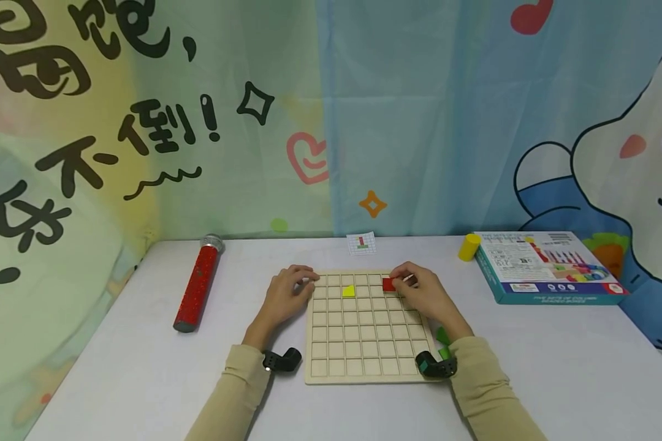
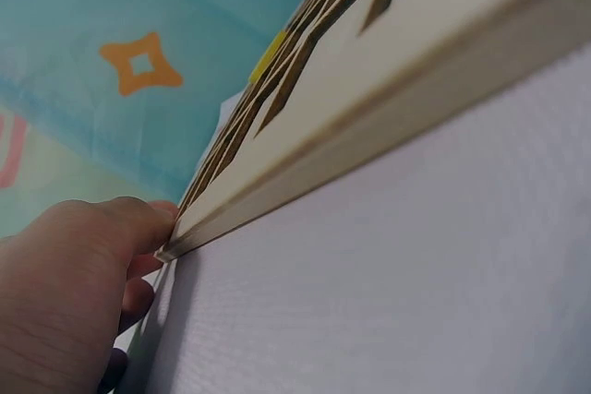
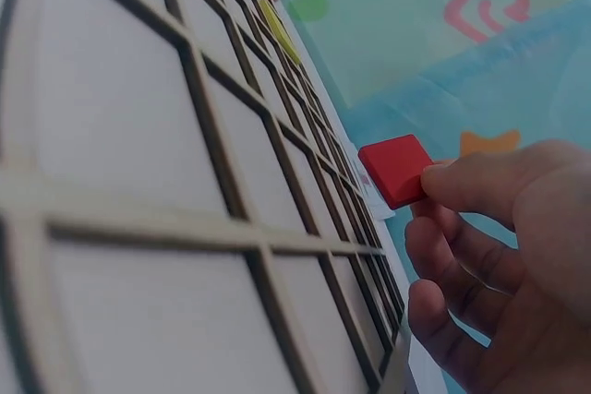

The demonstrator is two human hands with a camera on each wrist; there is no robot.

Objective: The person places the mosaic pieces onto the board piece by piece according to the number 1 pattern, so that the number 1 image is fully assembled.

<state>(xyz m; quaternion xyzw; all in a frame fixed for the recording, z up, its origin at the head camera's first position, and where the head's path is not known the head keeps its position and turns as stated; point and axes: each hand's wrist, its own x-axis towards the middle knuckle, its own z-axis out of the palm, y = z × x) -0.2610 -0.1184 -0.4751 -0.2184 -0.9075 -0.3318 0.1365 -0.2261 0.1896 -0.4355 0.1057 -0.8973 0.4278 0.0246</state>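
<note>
A pale wooden grid board lies flat on the table in front of me. My right hand pinches a red square tile just above the board's far row; the right wrist view shows the red tile lifted off the grid board. A yellow piece sits in a cell two rows in. My left hand rests at the board's far left corner, its fingertips touching the board's edge.
A red glittery tube lies at the left. A small pattern card leans at the back. A yellow cylinder and a game box sit at the right. Green pieces lie by my right wrist.
</note>
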